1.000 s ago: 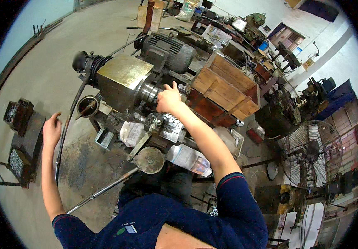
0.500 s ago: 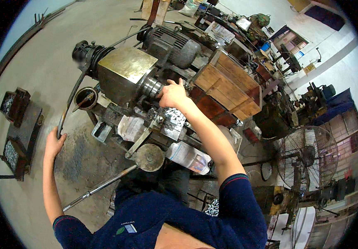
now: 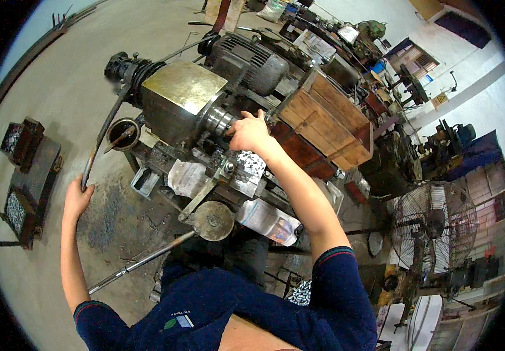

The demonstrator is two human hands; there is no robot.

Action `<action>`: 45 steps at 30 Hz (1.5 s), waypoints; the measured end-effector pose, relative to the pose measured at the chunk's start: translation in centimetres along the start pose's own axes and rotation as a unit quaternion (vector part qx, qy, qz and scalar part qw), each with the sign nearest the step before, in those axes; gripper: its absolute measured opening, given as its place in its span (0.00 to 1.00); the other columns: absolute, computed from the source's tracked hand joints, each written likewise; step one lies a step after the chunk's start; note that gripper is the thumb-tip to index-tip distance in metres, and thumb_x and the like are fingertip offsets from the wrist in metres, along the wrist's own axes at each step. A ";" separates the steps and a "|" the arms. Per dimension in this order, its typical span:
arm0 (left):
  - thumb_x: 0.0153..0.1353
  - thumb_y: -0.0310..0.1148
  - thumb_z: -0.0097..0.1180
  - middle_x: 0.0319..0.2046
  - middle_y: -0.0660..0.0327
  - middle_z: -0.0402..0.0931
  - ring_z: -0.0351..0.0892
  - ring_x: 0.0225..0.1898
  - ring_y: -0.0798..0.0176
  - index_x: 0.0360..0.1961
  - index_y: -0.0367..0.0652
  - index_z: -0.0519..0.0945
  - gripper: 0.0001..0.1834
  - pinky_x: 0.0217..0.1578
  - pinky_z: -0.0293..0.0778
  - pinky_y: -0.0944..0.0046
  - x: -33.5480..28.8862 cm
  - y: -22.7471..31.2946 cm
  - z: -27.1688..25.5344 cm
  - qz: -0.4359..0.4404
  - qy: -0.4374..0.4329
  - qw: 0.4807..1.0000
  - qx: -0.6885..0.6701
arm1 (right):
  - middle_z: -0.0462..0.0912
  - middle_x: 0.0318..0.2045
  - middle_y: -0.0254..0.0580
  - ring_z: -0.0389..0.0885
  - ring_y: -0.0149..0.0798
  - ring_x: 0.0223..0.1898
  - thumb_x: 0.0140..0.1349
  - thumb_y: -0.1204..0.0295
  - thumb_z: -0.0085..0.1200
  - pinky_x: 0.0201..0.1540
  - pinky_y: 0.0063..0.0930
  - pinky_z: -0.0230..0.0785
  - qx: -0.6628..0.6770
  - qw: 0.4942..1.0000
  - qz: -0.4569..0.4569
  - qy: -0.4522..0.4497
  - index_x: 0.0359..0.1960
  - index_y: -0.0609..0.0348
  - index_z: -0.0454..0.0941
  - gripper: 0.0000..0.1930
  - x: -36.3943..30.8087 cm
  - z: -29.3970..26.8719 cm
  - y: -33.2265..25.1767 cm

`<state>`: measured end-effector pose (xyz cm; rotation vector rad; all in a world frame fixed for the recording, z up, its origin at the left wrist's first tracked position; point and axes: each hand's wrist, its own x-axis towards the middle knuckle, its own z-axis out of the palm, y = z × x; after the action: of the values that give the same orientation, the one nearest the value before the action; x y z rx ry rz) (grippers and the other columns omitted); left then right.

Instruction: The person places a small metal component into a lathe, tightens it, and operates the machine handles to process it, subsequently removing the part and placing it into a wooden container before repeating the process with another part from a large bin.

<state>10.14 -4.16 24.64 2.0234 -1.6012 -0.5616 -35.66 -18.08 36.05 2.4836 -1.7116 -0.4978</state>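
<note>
My left hand (image 3: 78, 198) is wrapped round the lower end of a long dark lever (image 3: 105, 130), which slopes up to the rear of a small lathe-like machine. My right hand (image 3: 249, 133) is at the front of the bright metal spindle nose (image 3: 220, 120). Its thumb and lower fingers close in at the spindle opening, while other fingers point up and away. Whatever those fingertips hold is hidden. Behind the spindle is the headstock (image 3: 183, 88) with a brassy flat top. Below my right hand lies a metal slide (image 3: 249, 169) strewn with shiny chips.
A wooden box (image 3: 323, 120) stands right of the spindle, and a dark motor (image 3: 252, 64) behind it. Near my lap are a round metal disc (image 3: 213, 221) and a steel rod (image 3: 147, 261). A cart (image 3: 37, 175) with small metal parts is at left, a caged fan (image 3: 434, 225) at right.
The whole view has shifted slightly. Both hands keep nearly the same places, the left on the lever and the right at the spindle nose.
</note>
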 end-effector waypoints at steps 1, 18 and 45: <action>0.49 0.35 0.57 0.26 0.42 0.72 0.73 0.32 0.41 0.40 0.32 0.71 0.20 0.32 0.68 0.53 0.0 0.2 -0.1 -0.006 -0.004 1.000 0.004 | 0.79 0.46 0.38 0.61 0.46 0.62 0.37 0.61 0.54 0.62 0.64 0.37 0.004 1.000 -0.002 0.001 0.39 0.34 0.82 0.21 0.1 0.0 -0.1; 0.46 0.30 0.52 0.28 0.47 0.77 0.78 0.31 0.47 0.36 0.39 0.77 0.13 0.33 0.73 0.52 3.0 -3.2 -3.5 -0.004 0.020 0.942 0.336 | 0.78 0.46 0.26 0.63 0.44 0.60 0.35 0.60 0.54 0.60 0.63 0.43 0.007 0.999 -0.021 0.023 0.38 0.35 0.82 0.21 0.0 0.6 0.0; 0.46 0.36 0.60 0.32 0.57 0.79 0.79 0.36 0.55 0.33 0.48 0.78 0.11 0.36 0.72 0.57 11.7 -0.8 20.2 0.255 -0.200 0.808 0.492 | 0.79 0.41 0.48 0.76 0.50 0.44 0.36 0.68 0.57 0.48 0.36 0.68 0.272 0.888 0.343 0.142 0.38 0.58 0.80 0.21 -34.9 16.4 12.3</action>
<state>1.36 -17.99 7.93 1.9672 -3.0195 0.1377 -62.96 11.43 31.18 1.8265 -2.6365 0.4449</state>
